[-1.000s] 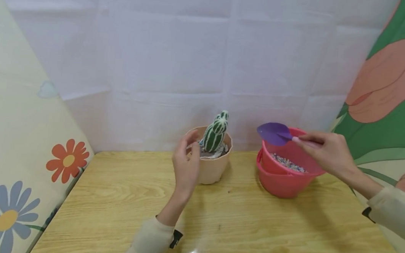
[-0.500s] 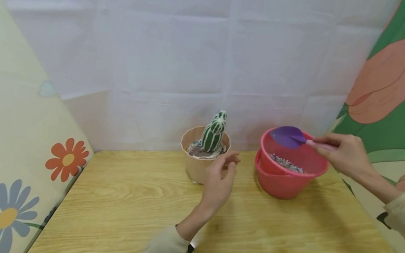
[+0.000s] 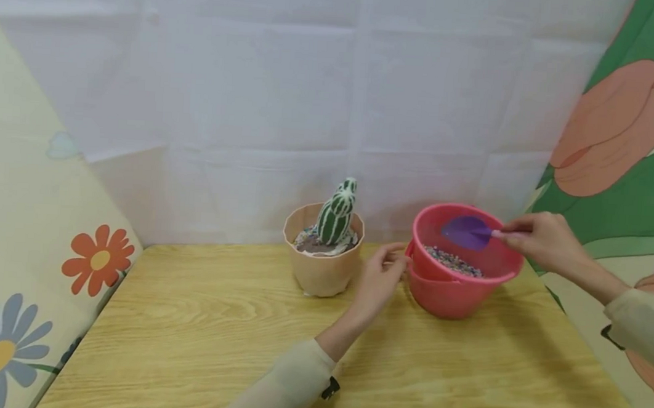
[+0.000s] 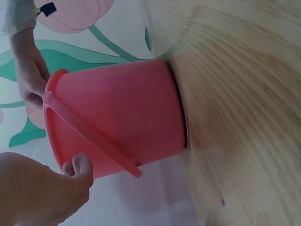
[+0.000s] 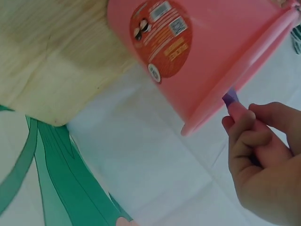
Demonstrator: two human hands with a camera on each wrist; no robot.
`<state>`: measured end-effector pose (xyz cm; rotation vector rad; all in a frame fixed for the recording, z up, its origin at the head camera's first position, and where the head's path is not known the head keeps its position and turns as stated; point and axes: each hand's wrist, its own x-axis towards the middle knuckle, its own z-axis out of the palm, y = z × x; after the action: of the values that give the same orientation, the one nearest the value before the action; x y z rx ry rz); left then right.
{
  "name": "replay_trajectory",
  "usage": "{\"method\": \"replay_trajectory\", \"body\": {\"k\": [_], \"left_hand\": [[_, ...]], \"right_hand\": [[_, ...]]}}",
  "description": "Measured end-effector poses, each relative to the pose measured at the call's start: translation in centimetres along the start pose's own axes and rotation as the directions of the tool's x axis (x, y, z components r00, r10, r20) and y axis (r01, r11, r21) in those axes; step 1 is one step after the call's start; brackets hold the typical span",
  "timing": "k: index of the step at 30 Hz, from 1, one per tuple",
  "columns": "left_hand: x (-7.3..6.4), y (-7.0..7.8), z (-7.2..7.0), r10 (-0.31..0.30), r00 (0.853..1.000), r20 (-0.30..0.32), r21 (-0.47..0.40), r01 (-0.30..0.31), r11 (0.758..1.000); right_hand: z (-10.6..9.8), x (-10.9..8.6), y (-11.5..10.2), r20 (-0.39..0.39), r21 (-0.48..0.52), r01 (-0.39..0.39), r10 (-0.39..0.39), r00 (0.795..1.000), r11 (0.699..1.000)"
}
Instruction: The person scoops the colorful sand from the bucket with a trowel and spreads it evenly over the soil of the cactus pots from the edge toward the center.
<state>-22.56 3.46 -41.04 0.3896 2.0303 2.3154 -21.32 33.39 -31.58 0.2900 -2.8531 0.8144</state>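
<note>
My right hand (image 3: 544,240) grips the pink handle of a small trowel (image 3: 467,231). Its purple blade hangs inside the mouth of a pink bucket (image 3: 455,297), above multicoloured gravel (image 3: 453,262). The right wrist view shows fingers wrapped round the trowel handle (image 5: 270,146) just outside the rim. My left hand (image 3: 378,280) is at the bucket's left side, fingers loosely bent and fingertips right by the rim; in the left wrist view the hand (image 4: 51,188) holds nothing. To its left stands a peach pot (image 3: 323,274) with a green-and-white cactus (image 3: 335,220) leaning slightly right.
All of it stands on a wood-grain table (image 3: 198,333). A white sheet (image 3: 243,101) hangs close behind the pot and bucket. Flower-patterned panels flank the table, one with a tulip (image 3: 614,133) on the right. The bucket's handle (image 4: 94,134) hangs down its side.
My left hand has moved right, from beside the pot to the bucket's left rim. The trowel has shifted right and been lowered into the bucket's mouth.
</note>
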Motion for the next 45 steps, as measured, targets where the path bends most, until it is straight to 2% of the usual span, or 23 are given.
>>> {"method": "replay_trajectory", "body": {"k": [2, 4, 7, 10, 13, 16, 20, 25, 30, 35, 40, 45], "left_hand": [[0.4, -0.2, 0.5, -0.054, 0.998, -0.021, -0.077, 0.053, 0.996], [0.6, -0.3, 1.0, -0.1, 0.994, -0.046, -0.175, 0.091, 0.98], [1.0, -0.4, 1.8, -0.162, 0.983, -0.082, -0.329, 0.127, 0.936], [1.3, -0.2, 2.4, -0.204, 0.974, -0.095, -0.41, 0.149, 0.9], [1.7, 0.0, 2.8, -0.233, 0.968, -0.093, -0.432, 0.171, 0.885], [1.9, 0.2, 3.0, -0.257, 0.963, -0.081, -0.447, 0.196, 0.873], [2.2, 0.3, 3.3, -0.275, 0.959, -0.063, -0.479, 0.213, 0.852], [2.4, 0.1, 3.7, -0.296, 0.954, -0.056, -0.511, 0.227, 0.829], [2.5, 0.0, 3.8, -0.3, 0.952, -0.065, -0.528, 0.223, 0.82], [2.6, 0.0, 3.8, -0.296, 0.953, -0.066, -0.536, 0.217, 0.816], [2.5, -0.2, 3.9, -0.308, 0.95, -0.05, -0.554, 0.23, 0.8], [3.0, -0.4, 4.0, -0.302, 0.951, -0.066, -0.556, 0.217, 0.803]], "right_hand": [[0.4, 0.7, 0.1, 0.015, -0.022, 0.036, -0.036, 0.999, 0.999], [0.7, 1.4, 0.1, 0.043, -0.039, 0.065, -0.063, 0.997, 0.997], [1.1, 2.2, -0.1, 0.083, -0.079, 0.089, -0.082, 0.993, 0.993], [1.5, 3.0, -0.5, 0.121, -0.107, 0.092, -0.079, 0.99, 0.99], [1.9, 3.5, -0.6, 0.164, -0.14, 0.11, -0.086, 0.983, 0.984], [2.5, 4.0, -0.4, 0.192, -0.188, 0.165, -0.129, 0.973, 0.968], [3.2, 4.2, 0.1, 0.185, -0.233, 0.202, -0.161, 0.97, 0.951], [3.4, 4.2, 0.5, 0.176, -0.233, 0.174, -0.134, 0.975, 0.957], [3.3, 4.5, 0.7, 0.182, -0.206, 0.152, -0.114, 0.977, 0.967], [3.5, 4.6, 1.1, 0.173, -0.193, 0.166, -0.133, 0.976, 0.967], [3.6, 4.4, 1.3, 0.163, -0.172, 0.169, -0.141, 0.977, 0.971], [3.6, 4.7, 1.3, 0.161, -0.115, 0.079, -0.06, 0.985, 0.99]]}}
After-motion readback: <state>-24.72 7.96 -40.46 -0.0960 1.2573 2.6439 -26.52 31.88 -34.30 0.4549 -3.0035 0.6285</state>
